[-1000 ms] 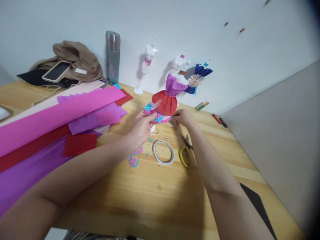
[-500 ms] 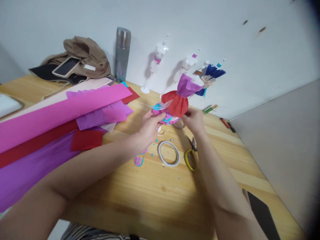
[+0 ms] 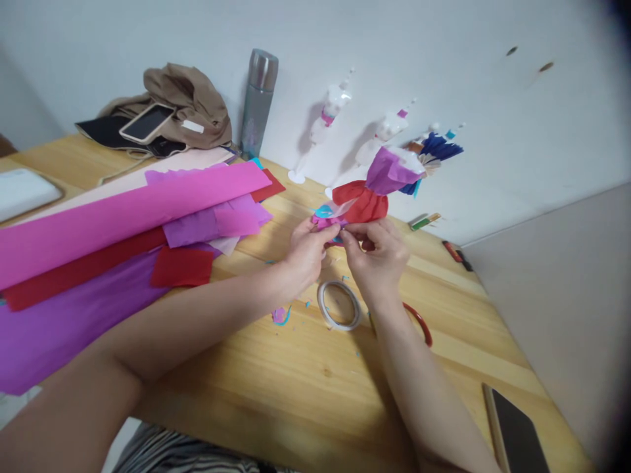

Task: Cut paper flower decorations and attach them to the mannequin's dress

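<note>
A small mannequin wears a crepe-paper dress [image 3: 363, 200] with a purple top, a puffed red skirt, and pink and blue paper at its lower edge. My left hand [image 3: 308, 255] is closed, its thumb pressing the pink hem. My right hand [image 3: 378, 257] pinches the hem beside the left thumb, fingertips nearly touching it. What lies beneath the fingers is mostly hidden. A roll of tape [image 3: 339, 306] lies flat on the table just below the hands. Red-handled scissors [image 3: 419, 323] show partly behind my right forearm.
At the left lie a pink paper roll [image 3: 133, 207] and red and purple crepe sheets. A steel flask [image 3: 259, 105], white mannequins [image 3: 323, 125] and a brown cloth bag [image 3: 192, 98] stand along the wall. Paper scraps [image 3: 280, 316] dot the wooden table [image 3: 276, 394]. A dark phone [image 3: 517, 427] lies right.
My right hand has come from the skirt's right side round to the front hem, beside my left thumb. My left hand keeps its hold. The whole view has shifted slightly.
</note>
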`<state>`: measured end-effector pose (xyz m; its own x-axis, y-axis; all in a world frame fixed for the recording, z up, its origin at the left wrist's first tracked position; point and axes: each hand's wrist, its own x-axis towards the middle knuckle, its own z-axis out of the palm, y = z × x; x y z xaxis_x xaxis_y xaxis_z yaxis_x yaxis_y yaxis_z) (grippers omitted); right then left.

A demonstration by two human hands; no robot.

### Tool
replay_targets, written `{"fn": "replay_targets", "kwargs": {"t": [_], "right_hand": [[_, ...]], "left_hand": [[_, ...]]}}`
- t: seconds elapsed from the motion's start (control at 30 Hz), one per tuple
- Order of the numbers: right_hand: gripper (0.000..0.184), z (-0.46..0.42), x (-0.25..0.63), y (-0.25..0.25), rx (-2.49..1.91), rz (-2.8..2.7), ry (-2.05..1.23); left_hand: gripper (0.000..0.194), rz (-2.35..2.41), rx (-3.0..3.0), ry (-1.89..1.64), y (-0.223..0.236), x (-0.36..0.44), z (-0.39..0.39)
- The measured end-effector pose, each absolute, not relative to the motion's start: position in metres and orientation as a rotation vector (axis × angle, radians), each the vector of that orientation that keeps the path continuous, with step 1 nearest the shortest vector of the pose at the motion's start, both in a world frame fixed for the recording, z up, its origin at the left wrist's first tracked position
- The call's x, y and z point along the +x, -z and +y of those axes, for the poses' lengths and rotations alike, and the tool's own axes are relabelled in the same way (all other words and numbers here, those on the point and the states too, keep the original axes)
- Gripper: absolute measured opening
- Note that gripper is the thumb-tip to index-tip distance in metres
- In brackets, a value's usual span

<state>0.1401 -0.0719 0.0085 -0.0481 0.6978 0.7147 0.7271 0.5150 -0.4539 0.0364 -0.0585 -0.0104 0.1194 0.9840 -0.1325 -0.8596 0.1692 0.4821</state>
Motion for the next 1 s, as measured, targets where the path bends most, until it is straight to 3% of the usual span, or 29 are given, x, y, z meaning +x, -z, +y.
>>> {"fn": "replay_targets", "kwargs": {"t": [0.6, 1.0], "right_hand": [[0.008, -0.0696, 0.1449, -0.0076, -1.333, -1.612, -0.2], [0.007, -0.075, 0.149, -0.0133, -1.325, -1.642, -0.33]], "left_hand": [[0.012, 0.494, 0.366, -1.367, 0.0081, 0.0356, -0.065], [0.02, 0.501, 0.347, -1.365, 0.0035, 0.0342, -0.0615]]}}
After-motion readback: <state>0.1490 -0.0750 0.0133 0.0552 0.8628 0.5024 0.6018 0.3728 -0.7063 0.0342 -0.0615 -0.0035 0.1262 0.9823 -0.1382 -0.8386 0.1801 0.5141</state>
